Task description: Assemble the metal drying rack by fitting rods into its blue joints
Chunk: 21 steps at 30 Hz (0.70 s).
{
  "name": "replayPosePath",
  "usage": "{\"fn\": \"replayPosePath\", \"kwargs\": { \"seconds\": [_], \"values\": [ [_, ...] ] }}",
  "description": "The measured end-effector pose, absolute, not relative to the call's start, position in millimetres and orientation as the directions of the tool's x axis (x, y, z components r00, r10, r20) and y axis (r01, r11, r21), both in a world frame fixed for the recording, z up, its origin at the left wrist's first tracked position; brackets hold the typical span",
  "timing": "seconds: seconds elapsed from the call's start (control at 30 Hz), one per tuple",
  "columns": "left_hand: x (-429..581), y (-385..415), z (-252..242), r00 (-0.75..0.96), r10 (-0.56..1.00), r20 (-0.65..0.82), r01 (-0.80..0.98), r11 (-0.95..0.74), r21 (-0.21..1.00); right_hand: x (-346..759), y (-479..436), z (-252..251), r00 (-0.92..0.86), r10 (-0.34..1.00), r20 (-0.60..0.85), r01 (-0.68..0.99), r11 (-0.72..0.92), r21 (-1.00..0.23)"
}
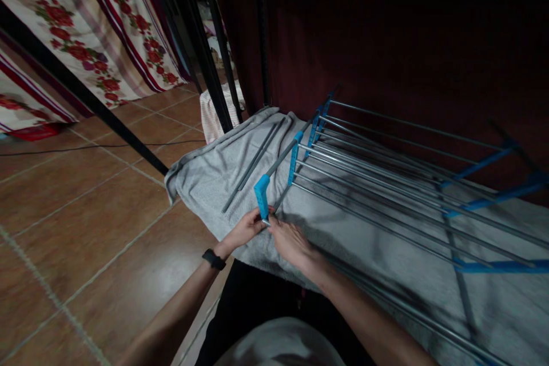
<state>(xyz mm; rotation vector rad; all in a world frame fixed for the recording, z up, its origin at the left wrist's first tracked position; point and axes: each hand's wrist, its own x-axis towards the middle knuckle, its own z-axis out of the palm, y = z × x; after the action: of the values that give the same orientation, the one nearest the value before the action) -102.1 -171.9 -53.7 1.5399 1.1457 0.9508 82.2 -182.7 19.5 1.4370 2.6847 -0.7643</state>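
Both my hands meet at the lower end of a light-blue plastic corner bracket (261, 191) on a folding-rack frame. My left hand (246, 229), wearing a black wristband (213, 259), is closed around the bracket's lower end. From the right, my right hand (288, 238) pinches at the same spot, where a short shiny metal rod end (266, 222) shows. My fingers partly hide the joint. A grey tube (283, 157) runs up from the bracket to more blue joints. The drying rack (373, 174), with parallel metal bars and blue side pieces, stretches away to the right.
A grey towel-like cloth (197, 183) covers the surface beneath the rack. Two loose grey tubes (253, 166) lie on it. Long metal rods (412, 311) lie under my right forearm. Black posts (206, 51) and a slanting black bar (107, 117) stand left, over tiled floor (107, 206).
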Motion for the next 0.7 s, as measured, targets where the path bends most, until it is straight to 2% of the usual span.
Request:
{"fn": "replayPosePath", "kwargs": {
  "seconds": [0.27, 0.47, 0.7],
  "values": [
    [-103.5, -169.8, -56.4, 0.224, 0.974, 0.015, 0.142, -0.047, 0.989, 63.9, -186.3, 30.4, -0.465, 0.869, -0.167, 0.850, 0.386, -0.359],
    [-106.5, -168.6, -59.0, 0.222, 0.971, 0.083, 0.168, -0.122, 0.978, 67.5, -177.2, 32.8, -0.495, 0.851, -0.177, 0.847, 0.427, -0.318],
    [-107.4, -168.0, -60.4, 0.226, 0.969, 0.100, 0.139, -0.134, 0.981, 70.0, -173.1, 33.9, -0.499, 0.845, -0.194, 0.847, 0.428, -0.316]
  ]
}}
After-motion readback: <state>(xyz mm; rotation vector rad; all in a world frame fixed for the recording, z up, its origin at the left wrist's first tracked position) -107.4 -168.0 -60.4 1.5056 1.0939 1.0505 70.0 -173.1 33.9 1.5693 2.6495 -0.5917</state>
